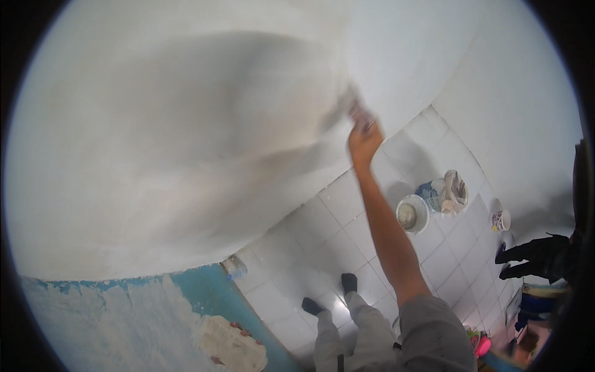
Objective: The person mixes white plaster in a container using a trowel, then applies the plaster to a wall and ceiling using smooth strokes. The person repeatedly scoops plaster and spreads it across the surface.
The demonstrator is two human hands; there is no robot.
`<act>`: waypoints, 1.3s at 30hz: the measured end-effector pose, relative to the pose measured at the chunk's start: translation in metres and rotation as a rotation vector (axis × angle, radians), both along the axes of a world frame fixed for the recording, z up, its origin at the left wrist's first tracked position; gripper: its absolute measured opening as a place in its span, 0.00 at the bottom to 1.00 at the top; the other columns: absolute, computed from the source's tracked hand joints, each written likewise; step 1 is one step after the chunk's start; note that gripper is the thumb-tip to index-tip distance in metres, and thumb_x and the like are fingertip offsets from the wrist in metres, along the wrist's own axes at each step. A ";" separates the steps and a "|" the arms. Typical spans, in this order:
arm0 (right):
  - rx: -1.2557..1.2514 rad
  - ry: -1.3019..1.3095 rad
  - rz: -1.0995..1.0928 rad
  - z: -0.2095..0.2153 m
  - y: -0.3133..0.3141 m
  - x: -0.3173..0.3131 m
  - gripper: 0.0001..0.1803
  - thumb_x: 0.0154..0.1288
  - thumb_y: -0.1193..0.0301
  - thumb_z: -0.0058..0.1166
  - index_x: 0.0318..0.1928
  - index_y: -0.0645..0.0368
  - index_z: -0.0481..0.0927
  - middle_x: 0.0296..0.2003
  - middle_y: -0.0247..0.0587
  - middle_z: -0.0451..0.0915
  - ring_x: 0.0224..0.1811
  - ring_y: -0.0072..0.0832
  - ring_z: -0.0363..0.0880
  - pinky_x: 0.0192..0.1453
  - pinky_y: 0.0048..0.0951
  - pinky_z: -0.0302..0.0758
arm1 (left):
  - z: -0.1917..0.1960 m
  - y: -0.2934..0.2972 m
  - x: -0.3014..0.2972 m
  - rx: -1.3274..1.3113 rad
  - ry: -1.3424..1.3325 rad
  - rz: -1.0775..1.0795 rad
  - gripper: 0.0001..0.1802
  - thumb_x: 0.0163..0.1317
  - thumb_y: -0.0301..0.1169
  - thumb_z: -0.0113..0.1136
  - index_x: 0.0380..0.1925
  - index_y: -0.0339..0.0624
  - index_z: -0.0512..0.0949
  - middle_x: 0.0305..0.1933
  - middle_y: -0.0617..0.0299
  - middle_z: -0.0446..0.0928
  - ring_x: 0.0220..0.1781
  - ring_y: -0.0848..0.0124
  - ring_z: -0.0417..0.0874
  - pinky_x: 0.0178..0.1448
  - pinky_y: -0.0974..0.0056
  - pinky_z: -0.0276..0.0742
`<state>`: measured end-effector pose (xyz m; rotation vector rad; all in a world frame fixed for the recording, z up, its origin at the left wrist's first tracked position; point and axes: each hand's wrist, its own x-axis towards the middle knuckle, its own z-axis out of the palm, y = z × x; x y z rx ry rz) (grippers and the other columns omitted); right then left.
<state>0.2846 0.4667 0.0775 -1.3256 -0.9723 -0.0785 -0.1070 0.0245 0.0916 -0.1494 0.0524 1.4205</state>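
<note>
My right arm reaches up to the white wall (180, 204). At its end my right hand (364, 146) is closed around a putty knife (352, 102), which is smeared by motion. Its blade is close to the wall surface, and I cannot tell if it touches. Low on the left, my left hand (246, 333) shows mostly as fingertips curled over the edge of a flat board (232, 347) coated in whitish paste. Behind that board, the lower wall is blue (207, 294) and partly covered with rough white filler (105, 316).
On the tiled floor (297, 235) stand a white bucket (423, 217) with greyish contents, an opened sack (455, 192) and a small patterned tub (501, 220). A clear plastic container (234, 266) lies by the wall. Another person in dark clothes (539, 257) is at the right.
</note>
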 end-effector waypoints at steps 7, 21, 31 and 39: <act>-0.063 -0.041 -0.235 0.020 0.050 0.027 0.15 0.65 0.67 0.50 0.39 0.68 0.82 0.34 0.60 0.81 0.37 0.58 0.79 0.43 0.50 0.76 | -0.011 -0.007 0.006 0.055 -0.053 0.016 0.44 0.56 0.52 0.61 0.71 0.50 0.58 0.68 0.50 0.64 0.67 0.46 0.64 0.66 0.35 0.58; 0.000 0.060 -0.110 0.039 0.034 0.032 0.11 0.61 0.75 0.51 0.41 0.65 0.83 0.37 0.53 0.83 0.40 0.50 0.82 0.45 0.39 0.78 | 0.071 0.017 0.054 -0.239 -0.018 0.145 0.21 0.62 0.54 0.56 0.44 0.52 0.75 0.49 0.55 0.77 0.49 0.53 0.76 0.42 0.42 0.73; 0.084 -0.179 0.266 0.006 -0.025 -0.051 0.10 0.62 0.81 0.54 0.43 0.63 0.84 0.37 0.51 0.84 0.38 0.41 0.84 0.45 0.35 0.77 | 0.029 -0.010 0.029 -0.187 -0.057 -0.019 0.26 0.59 0.51 0.59 0.50 0.44 0.74 0.50 0.54 0.77 0.52 0.51 0.75 0.55 0.43 0.71; 0.042 0.159 -0.127 -0.003 0.075 0.097 0.11 0.61 0.75 0.50 0.39 0.68 0.83 0.38 0.55 0.84 0.39 0.48 0.82 0.46 0.41 0.76 | -0.018 -0.032 -0.002 -0.218 0.120 -0.068 0.32 0.56 0.50 0.61 0.56 0.44 0.72 0.55 0.52 0.75 0.55 0.51 0.73 0.58 0.41 0.67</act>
